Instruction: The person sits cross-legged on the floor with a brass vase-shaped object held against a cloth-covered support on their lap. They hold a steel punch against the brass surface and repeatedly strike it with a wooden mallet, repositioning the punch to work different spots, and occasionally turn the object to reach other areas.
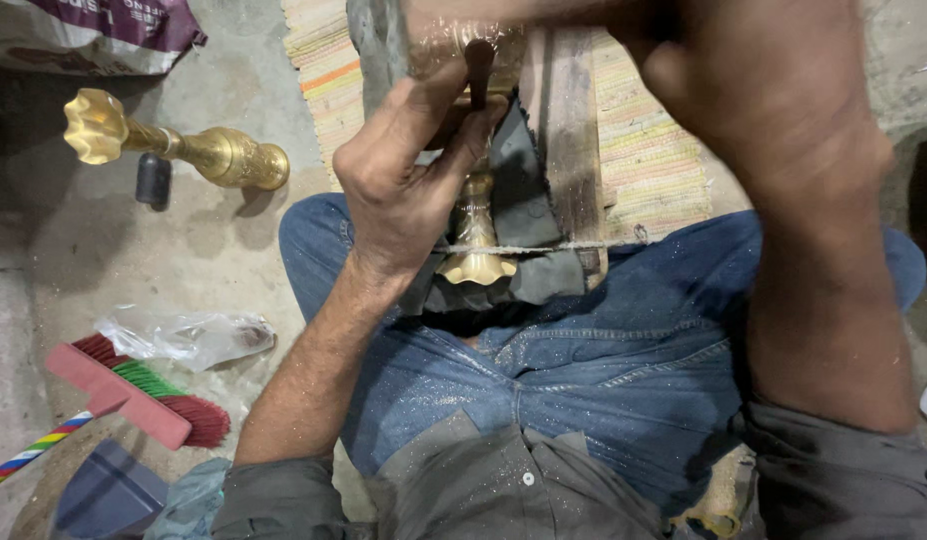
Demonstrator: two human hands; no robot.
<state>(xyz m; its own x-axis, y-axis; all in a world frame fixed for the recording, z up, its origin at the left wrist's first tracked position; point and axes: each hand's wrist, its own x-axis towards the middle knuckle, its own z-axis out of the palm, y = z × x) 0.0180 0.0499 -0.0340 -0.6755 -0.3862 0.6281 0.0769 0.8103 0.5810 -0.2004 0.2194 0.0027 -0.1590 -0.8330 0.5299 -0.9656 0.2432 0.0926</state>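
brass stands: 2 – one under the hands [475, 235], one lying on floor [173, 140] | hands: 2 – left [408, 185], right [773, 110] | dark tool handle: 1 [479, 70] | cord: 1 [543, 247] | brush, red/green bristles: 1 [148, 392] | clear plastic bag: 1 [188, 335] | striped mat: 1 [648, 150] | wooden plank: 1 [568, 130] | dark small cylinder: 1 [153, 180]

I see one printed sack [88, 32] lying on the floor at the top left, just above the flared end of the loose brass stand [173, 140]; it is soft and slumped, pale grey with a purple-maroon panel. Below that stand, well apart from it, a crumpled clear plastic bag [188, 335] lies on the floor.
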